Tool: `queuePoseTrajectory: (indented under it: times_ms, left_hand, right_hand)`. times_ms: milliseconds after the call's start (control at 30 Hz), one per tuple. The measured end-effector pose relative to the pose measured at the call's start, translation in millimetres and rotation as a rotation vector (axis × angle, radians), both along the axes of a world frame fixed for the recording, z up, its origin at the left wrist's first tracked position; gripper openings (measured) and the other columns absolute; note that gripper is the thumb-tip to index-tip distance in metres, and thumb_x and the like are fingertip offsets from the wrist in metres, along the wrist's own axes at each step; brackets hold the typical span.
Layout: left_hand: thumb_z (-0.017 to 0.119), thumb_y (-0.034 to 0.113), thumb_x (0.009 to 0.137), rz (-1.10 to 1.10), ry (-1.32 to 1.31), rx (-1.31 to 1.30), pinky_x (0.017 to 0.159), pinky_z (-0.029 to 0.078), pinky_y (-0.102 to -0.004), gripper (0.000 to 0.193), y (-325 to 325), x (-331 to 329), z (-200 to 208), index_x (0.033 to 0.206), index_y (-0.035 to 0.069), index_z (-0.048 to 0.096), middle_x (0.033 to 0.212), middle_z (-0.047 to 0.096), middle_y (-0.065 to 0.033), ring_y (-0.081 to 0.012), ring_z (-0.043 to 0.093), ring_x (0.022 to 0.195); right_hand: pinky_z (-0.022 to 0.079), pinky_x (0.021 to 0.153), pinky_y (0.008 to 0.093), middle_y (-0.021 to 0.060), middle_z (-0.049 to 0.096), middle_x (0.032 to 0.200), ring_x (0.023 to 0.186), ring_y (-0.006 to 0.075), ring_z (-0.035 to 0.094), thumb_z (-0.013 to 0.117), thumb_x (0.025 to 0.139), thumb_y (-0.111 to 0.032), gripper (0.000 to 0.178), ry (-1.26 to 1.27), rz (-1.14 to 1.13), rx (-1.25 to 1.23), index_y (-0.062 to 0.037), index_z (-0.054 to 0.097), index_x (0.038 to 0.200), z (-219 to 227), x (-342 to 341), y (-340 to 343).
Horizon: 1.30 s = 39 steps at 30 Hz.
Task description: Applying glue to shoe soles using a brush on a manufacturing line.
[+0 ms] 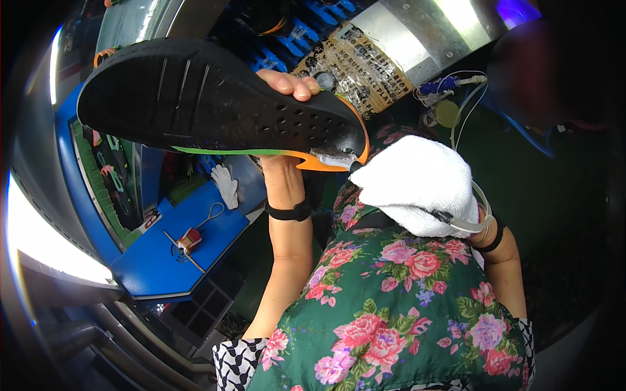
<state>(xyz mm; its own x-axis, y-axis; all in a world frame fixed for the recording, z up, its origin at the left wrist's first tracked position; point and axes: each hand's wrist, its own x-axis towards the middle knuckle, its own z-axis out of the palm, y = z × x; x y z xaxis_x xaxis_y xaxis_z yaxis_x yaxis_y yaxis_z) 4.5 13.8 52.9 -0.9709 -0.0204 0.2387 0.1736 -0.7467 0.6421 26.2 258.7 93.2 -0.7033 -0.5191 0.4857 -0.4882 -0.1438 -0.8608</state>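
Held up in front of me is a black shoe sole [222,98] with holes in the heel and an orange and green edge. My left hand [287,85] grips it from behind, fingers curled over its far edge. A clear, glossy patch [334,158] lies on the near side of the heel. White cloth [417,186] covers my right hand and hides its fingers. From the cloth a small dark tip [355,167] sticks out at the heel's edge. A pale tube [469,226] runs along this hand; the grip itself is hidden.
At the left stands a blue table [202,228] with a white glove [225,187] and a small red container [189,241] with a stick across it. Beyond the sole is a printed cardboard piece [355,68] under clear tape. Thin hoses [466,104] hang at the right.
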Motion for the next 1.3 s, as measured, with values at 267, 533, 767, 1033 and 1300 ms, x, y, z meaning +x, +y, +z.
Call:
queuePoseTrajectory:
  times_ms: [267,533,767,1033,1300]
  left_hand:
    - [0.068,0.034,0.099,-0.043,0.06,-0.067,0.096,0.053,-0.0461,0.043,-3.9,-4.3,-8.7,0.111,-0.007,0.066,0.101,0.071,-0.0196,-0.03,0.071,0.096]
    - [0.067,0.037,0.099,-0.056,0.062,-0.065,0.095,0.052,-0.0465,0.047,-4.6,-6.6,-9.6,0.111,-0.008,0.067,0.105,0.07,-0.0202,-0.0311,0.071,0.097]
    - [0.063,0.044,0.1,-0.072,0.054,-0.071,0.096,0.052,-0.0479,0.055,-9.9,-8.6,-14.7,0.111,-0.009,0.066,0.105,0.07,-0.0203,-0.032,0.071,0.097]
    - [0.064,0.057,0.096,-0.071,0.03,-0.046,0.095,0.053,-0.0464,0.068,-11.2,-8.0,-20.5,0.113,-0.01,0.066,0.106,0.069,-0.0209,-0.0321,0.07,0.097]
    - [0.067,0.057,0.094,-0.078,0.009,0.017,0.095,0.052,-0.0455,0.07,-8.4,-7.2,-22.0,0.117,-0.01,0.063,0.109,0.069,-0.0231,-0.0342,0.069,0.101]
  right_hand:
    - [0.06,0.074,0.0351,0.0077,0.078,0.102,0.088,0.0258,0.073,0.081,0.074,0.0,0.03,0.014,-0.018,0.011,-0.0093,0.08,0.103,-3.2,3.5,-6.1]
    - [0.06,0.074,0.0345,0.0066,0.079,0.102,0.087,0.0243,0.073,0.08,0.073,0.0,0.03,0.001,0.02,0.004,-0.0103,0.081,0.102,-2.7,-3.3,2.6]
    - [0.06,0.074,0.0343,0.0067,0.079,0.101,0.086,0.0248,0.073,0.08,0.072,0.0,0.03,-0.016,0.054,-0.001,-0.0103,0.081,0.101,-0.2,-2.4,1.5]
    - [0.061,0.074,0.0358,0.0079,0.079,0.102,0.087,0.026,0.074,0.079,0.074,0.001,0.03,0.049,0.009,-0.031,-0.0076,0.08,0.103,-2.3,7.1,-7.9]
    - [0.061,0.076,0.0354,0.0069,0.079,0.105,0.09,0.0252,0.074,0.08,0.076,0.0,0.034,0.02,0.019,-0.018,-0.0102,0.081,0.108,4.2,1.4,-2.1]
